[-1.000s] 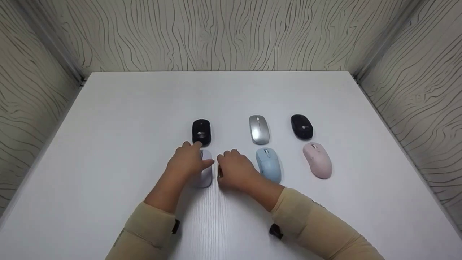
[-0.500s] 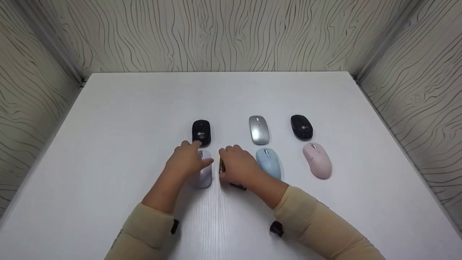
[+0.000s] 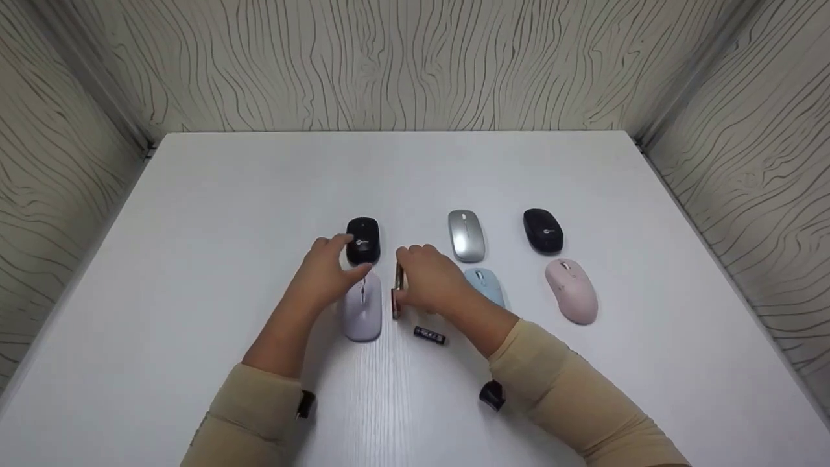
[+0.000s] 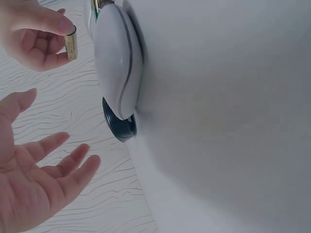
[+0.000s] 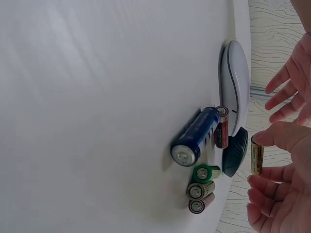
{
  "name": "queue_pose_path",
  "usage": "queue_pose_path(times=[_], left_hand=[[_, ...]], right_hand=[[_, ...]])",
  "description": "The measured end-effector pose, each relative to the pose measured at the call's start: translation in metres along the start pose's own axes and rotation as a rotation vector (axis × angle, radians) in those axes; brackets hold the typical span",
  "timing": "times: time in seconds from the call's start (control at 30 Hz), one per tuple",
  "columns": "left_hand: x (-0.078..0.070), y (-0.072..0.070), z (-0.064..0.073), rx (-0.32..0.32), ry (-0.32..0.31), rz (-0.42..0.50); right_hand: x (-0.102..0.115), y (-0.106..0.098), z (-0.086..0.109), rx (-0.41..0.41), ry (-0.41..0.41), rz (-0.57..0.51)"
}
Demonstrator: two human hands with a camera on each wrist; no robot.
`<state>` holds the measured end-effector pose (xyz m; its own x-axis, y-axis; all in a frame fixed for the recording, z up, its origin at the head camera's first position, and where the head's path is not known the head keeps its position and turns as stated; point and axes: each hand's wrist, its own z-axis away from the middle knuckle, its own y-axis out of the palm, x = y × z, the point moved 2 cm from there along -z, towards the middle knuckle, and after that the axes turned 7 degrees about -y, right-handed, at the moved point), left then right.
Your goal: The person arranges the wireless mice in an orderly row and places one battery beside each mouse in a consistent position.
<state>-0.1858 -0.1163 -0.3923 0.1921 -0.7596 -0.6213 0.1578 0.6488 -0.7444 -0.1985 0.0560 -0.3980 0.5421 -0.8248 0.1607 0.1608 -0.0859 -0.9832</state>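
Note:
My right hand (image 3: 433, 280) pinches a gold battery (image 5: 257, 156) between thumb and finger, raised above the table; the left wrist view also shows this battery (image 4: 71, 44). My left hand (image 3: 322, 277) is held above a lavender mouse (image 3: 362, 314), its fingers spread and holding nothing, near a black mouse (image 3: 363, 240). Below the right hand lie a dark blue battery (image 3: 429, 335) and a red battery (image 3: 395, 306). Several more batteries, one with a green end (image 5: 202, 173), stand out in the right wrist view; the right hand hides them in the head view.
To the right of my right hand are a silver mouse (image 3: 467, 235) and a light blue mouse (image 3: 486, 285), partly covered by that hand. Farther right lie a second black mouse (image 3: 543, 231) and a pink mouse (image 3: 572, 291). Wood-patterned panels (image 3: 389, 65) enclose the white table (image 3: 259, 175).
Both hands have moved slightly forward, and the left has come off the lavender mouse. The dark blue and red batteries have come into view from under the right hand.

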Motion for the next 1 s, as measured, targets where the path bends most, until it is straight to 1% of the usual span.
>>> queue_pose_path(times=[0.2,0.27,0.43,0.57,0.63,0.73,0.8,1.0], left_hand=[[0.007,-0.005,-0.01,-0.011,0.008,0.168],[0.008,-0.006,-0.013,-0.01,-0.004,0.216],[0.009,-0.007,-0.019,0.015,-0.056,0.358],[0.008,-0.009,-0.024,0.021,-0.072,0.475],[0.009,-0.009,-0.027,0.02,-0.074,0.519],[0.01,-0.008,-0.03,0.023,-0.073,0.565],[0.011,-0.007,-0.032,0.026,-0.078,0.58],[0.011,-0.005,-0.034,0.043,-0.091,0.555]], right_hand=[[-0.008,-0.005,-0.015,0.002,0.024,-0.019],[-0.011,-0.006,-0.021,0.003,0.036,-0.031],[-0.018,-0.008,-0.036,0.008,0.074,-0.052],[-0.022,-0.009,-0.05,0.024,0.097,-0.078],[-0.023,-0.009,-0.057,0.037,0.107,-0.096],[-0.025,-0.007,-0.065,0.057,0.114,-0.117],[-0.027,-0.005,-0.07,0.066,0.116,-0.122],[-0.03,0.002,-0.08,0.08,0.121,-0.119]])
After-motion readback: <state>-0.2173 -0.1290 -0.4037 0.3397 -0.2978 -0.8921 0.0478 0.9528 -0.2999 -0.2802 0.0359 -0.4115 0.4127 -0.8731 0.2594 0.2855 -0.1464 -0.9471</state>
